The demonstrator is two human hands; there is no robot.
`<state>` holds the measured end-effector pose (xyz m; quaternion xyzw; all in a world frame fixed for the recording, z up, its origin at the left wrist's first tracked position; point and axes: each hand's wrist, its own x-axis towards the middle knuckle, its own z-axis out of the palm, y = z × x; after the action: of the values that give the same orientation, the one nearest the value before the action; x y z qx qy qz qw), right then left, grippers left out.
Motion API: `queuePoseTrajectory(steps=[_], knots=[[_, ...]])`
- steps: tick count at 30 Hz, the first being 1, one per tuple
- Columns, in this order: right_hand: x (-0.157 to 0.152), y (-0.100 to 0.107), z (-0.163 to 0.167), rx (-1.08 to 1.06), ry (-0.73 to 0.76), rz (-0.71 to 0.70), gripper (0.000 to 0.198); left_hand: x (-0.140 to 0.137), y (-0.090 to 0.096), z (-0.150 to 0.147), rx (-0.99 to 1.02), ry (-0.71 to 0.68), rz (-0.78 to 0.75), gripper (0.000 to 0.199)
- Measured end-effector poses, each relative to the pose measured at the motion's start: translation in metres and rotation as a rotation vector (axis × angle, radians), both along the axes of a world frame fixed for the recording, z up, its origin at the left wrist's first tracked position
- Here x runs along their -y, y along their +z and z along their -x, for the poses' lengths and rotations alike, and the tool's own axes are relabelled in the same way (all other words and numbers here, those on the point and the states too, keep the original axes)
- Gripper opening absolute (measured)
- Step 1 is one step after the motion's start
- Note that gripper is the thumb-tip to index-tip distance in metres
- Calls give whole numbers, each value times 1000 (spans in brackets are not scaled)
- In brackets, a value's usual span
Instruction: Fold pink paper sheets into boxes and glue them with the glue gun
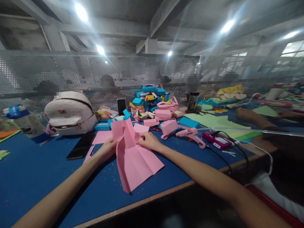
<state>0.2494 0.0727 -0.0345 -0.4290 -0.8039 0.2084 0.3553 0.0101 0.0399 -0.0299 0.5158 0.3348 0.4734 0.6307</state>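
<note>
A creased sheet of pink paper stands partly folded above the blue table, its lower part spreading toward the front edge. My left hand grips its left side, fingers partly hidden behind the paper. On the opposite side, my right hand pinches the sheet between thumb and fingers. Another flat pink piece lies on the table behind my left hand. Just beyond the paper, a pink folded paper box rests near a pink glue gun.
A black phone, white backpack and water bottle occupy the left. Behind my hands rises a pile of coloured paper boxes. To the right are a purple device with cables, green paper sheets and another person's hand.
</note>
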Motion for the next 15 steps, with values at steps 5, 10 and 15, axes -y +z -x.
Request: queuePoseTrajectory(steps=[5, 10, 15], knots=[[-8, -3, -4, -9, 3, 40, 16, -6, -6, 3, 10, -1, 0, 43], [-16, -4, -5, -56, 37, 34, 23, -9, -6, 7, 20, 19, -9, 43], [-16, -6, -2, -88, 64, 7, 27, -8, -3, 7, 15, 20, -11, 42]])
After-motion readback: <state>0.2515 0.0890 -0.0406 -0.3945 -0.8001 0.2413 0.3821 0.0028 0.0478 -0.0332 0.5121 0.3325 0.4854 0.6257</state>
